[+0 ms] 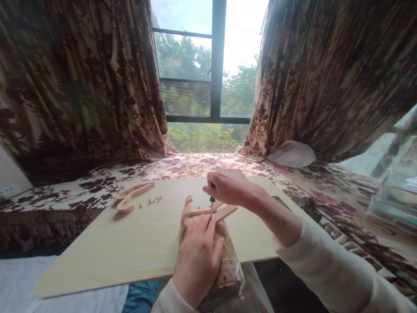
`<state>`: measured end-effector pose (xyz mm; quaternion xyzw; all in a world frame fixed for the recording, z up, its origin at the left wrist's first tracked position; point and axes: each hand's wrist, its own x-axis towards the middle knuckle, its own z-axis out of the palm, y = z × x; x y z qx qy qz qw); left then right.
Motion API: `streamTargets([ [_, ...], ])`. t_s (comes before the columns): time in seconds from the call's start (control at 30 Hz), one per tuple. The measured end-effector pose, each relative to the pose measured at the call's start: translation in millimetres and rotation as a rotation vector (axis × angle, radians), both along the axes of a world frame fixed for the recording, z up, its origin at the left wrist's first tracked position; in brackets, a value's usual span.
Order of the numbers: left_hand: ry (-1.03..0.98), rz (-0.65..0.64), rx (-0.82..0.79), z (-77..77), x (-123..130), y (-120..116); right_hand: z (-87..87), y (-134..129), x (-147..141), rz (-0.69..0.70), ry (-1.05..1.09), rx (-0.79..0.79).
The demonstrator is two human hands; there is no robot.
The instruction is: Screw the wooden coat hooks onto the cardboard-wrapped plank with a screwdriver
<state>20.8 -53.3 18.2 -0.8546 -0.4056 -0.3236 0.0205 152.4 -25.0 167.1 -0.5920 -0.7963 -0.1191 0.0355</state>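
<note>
One screwdriver (212, 200) stands nearly upright just below the frame's centre, the right hand (224, 187) curled tightly around its dark handle. The handle looks light and rigid, best gripped high, clear of the slim shaft. The left hand (198, 250), lower centre, lies palm down with fingers extended beside the tip; whether they pinch anything, I cannot tell. Beneath and beyond them sits the pale wooden assembly (227, 213), probably light and stiff, easiest to steady by its flat bars. The plastic-wrapped board (233, 256) under that hand may be slippery. Left of centre, small screws (159, 199) look fiddly, best taken by fingertip, near curved wooden pieces (126, 206).
</note>
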Motion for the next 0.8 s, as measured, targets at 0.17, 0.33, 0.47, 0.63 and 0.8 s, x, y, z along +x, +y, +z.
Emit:
streamTargets([
  [0.17, 0.003, -0.008, -0.003, 0.9, 0.2, 1.0, 2.6, -3.0, 2.5, 0.062, -0.008, 0.000],
  [0.33, 0.012, -0.020, -0.016, 4.4, 0.9, 1.0, -1.0, -0.5, 0.8, 0.014, -0.018, -0.003],
  [0.47, 0.011, -0.019, -0.010, 3.6, 0.3, 0.9, 2.9, -1.4, -0.7, 0.020, -0.024, -0.002],
  [0.63, 0.009, -0.018, -0.024, 3.6, 0.4, 0.5, 7.1, -5.1, 0.0, 0.081, -0.020, -0.002],
  [0.8, 0.005, -0.017, -0.053, 8.3, 0.7, -1.2, 1.3, -3.0, -2.5, 0.060, -0.018, 0.005],
])
